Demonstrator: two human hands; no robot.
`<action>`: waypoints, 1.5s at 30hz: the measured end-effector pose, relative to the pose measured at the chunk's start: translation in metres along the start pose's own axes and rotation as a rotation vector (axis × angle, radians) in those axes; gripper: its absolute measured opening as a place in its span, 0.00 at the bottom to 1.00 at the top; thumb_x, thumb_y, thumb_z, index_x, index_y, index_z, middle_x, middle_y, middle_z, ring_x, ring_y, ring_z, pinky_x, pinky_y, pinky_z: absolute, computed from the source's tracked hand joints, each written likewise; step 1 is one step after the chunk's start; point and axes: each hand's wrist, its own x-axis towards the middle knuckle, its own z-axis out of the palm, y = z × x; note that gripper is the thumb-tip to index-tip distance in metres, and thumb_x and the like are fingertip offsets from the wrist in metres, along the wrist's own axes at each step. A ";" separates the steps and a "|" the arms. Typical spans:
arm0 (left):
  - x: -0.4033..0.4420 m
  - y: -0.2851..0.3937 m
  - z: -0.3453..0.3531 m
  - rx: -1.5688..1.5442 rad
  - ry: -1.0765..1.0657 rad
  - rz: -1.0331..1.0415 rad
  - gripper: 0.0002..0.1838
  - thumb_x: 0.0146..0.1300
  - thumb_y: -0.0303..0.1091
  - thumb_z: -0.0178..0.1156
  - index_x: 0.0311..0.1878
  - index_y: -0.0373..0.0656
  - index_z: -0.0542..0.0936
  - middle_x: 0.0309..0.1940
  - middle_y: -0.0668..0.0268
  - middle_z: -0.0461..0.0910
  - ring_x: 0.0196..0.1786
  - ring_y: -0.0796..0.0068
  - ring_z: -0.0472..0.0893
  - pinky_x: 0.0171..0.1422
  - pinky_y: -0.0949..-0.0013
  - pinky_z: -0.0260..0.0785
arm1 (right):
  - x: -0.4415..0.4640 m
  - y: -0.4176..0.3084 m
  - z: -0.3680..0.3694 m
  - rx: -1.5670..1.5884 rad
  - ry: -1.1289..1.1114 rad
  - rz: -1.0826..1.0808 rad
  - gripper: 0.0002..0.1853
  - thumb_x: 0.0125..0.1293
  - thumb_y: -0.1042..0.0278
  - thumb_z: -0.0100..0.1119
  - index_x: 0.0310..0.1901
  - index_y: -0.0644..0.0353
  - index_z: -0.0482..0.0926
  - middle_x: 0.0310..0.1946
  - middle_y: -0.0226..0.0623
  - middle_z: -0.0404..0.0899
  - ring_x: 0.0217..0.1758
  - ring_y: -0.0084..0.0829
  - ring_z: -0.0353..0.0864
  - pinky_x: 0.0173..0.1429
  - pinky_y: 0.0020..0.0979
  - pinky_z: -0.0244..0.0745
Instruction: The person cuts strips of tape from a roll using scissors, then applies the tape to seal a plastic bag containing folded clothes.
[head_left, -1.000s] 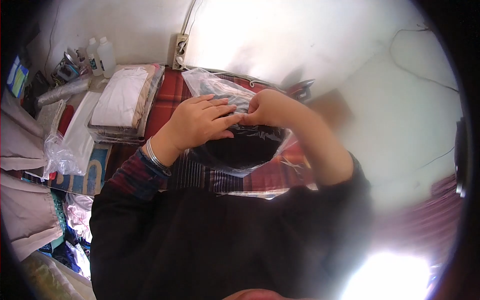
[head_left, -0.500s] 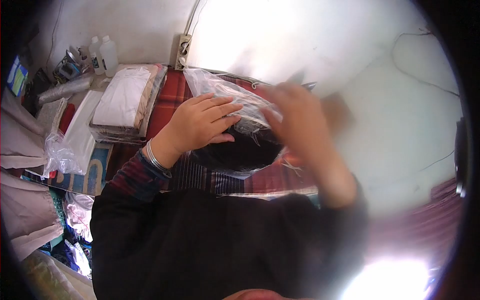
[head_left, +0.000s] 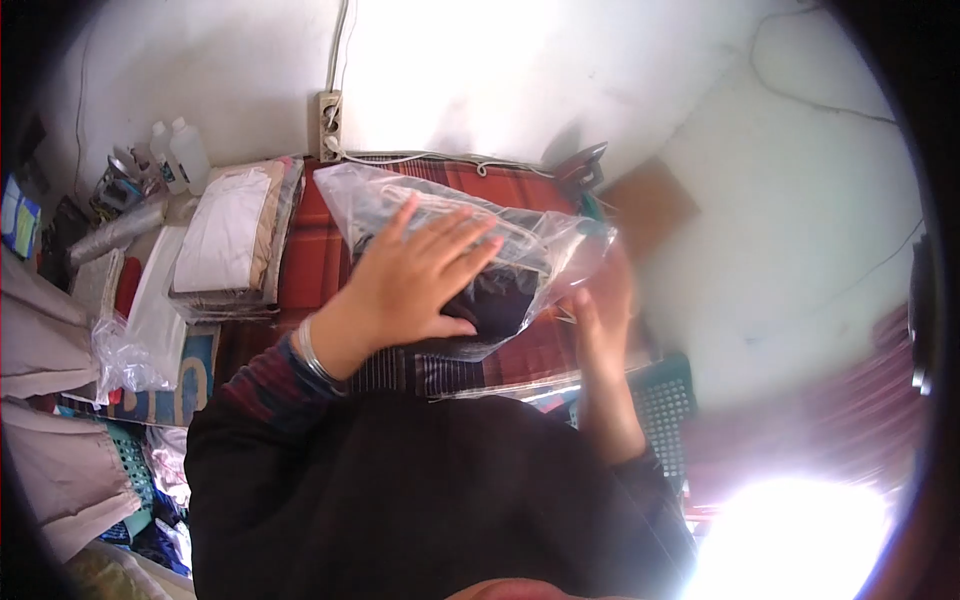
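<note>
A clear plastic bag [head_left: 540, 235] lies on the red and dark striped cloth in front of me. Inside it is something dark and soft, like folded black fabric [head_left: 495, 300], with a paler strip along its far side. My left hand [head_left: 415, 280] rests flat on top of the bag, fingers spread. At the bag's right end, my right hand [head_left: 607, 305] is held upright against the raised plastic flap, thumb on the near side. Its other fingers are blurred behind the plastic, so their grip is unclear.
A plastic-wrapped stack of white and tan cloth [head_left: 230, 230] sits to the left, with crumpled clear plastic [head_left: 130, 355] nearby. Two bottles [head_left: 188, 152] and a power strip [head_left: 330, 125] are by the wall. An iron [head_left: 582, 168] stands at the far right.
My right hand has come down from above the bag to its right end, where the flap now stands up. My left hand has spread further over the bag. The view has shifted slightly.
</note>
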 end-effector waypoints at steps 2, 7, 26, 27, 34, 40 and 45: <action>0.011 0.017 0.003 -0.029 -0.067 -0.005 0.45 0.42 0.53 0.72 0.66 0.46 0.69 0.66 0.65 0.68 0.71 0.67 0.64 0.76 0.42 0.38 | 0.011 -0.001 0.003 0.279 0.043 0.253 0.37 0.61 0.69 0.63 0.69 0.65 0.56 0.53 0.43 0.75 0.55 0.32 0.76 0.56 0.32 0.73; 0.030 0.030 0.000 -0.047 -0.166 0.016 0.44 0.41 0.45 0.73 0.65 0.46 0.69 0.65 0.63 0.69 0.69 0.64 0.67 0.73 0.44 0.50 | 0.056 -0.022 -0.004 -0.113 0.044 0.321 0.13 0.58 0.77 0.57 0.46 0.61 0.83 0.17 0.20 0.68 0.20 0.11 0.61 0.26 0.19 0.57; 0.050 0.005 0.013 -0.169 -0.249 0.079 0.43 0.46 0.40 0.71 0.68 0.48 0.66 0.67 0.64 0.67 0.71 0.61 0.65 0.72 0.49 0.58 | 0.064 -0.007 0.001 0.229 0.346 0.174 0.28 0.63 0.76 0.54 0.66 0.66 0.62 0.37 0.35 0.77 0.35 0.19 0.72 0.41 0.22 0.70; 0.050 0.004 0.012 -0.167 -0.246 0.076 0.43 0.46 0.40 0.71 0.68 0.48 0.66 0.67 0.64 0.67 0.71 0.61 0.65 0.72 0.49 0.58 | 0.053 0.000 0.004 0.264 0.389 0.126 0.29 0.71 0.67 0.48 0.68 0.72 0.56 0.54 0.47 0.74 0.53 0.31 0.75 0.58 0.30 0.69; 0.050 0.005 0.010 -0.180 -0.242 0.127 0.41 0.43 0.39 0.72 0.65 0.48 0.69 0.65 0.65 0.69 0.68 0.61 0.68 0.71 0.51 0.60 | 0.015 0.016 0.054 0.606 0.110 0.142 0.32 0.78 0.55 0.27 0.73 0.70 0.43 0.74 0.50 0.49 0.76 0.39 0.51 0.76 0.37 0.47; 0.050 0.004 0.003 -0.216 -0.200 0.132 0.36 0.43 0.38 0.72 0.60 0.48 0.74 0.57 0.67 0.72 0.63 0.64 0.70 0.69 0.54 0.61 | 0.021 0.006 0.056 0.209 -0.013 0.010 0.33 0.77 0.50 0.31 0.70 0.73 0.52 0.71 0.52 0.57 0.72 0.41 0.60 0.73 0.37 0.53; 0.040 0.004 0.010 -0.143 -0.135 0.158 0.35 0.41 0.40 0.72 0.58 0.48 0.76 0.54 0.69 0.73 0.59 0.66 0.72 0.66 0.56 0.63 | 0.033 0.004 0.041 -0.085 -0.204 -0.115 0.30 0.76 0.51 0.36 0.68 0.67 0.63 0.68 0.53 0.63 0.76 0.52 0.53 0.75 0.49 0.46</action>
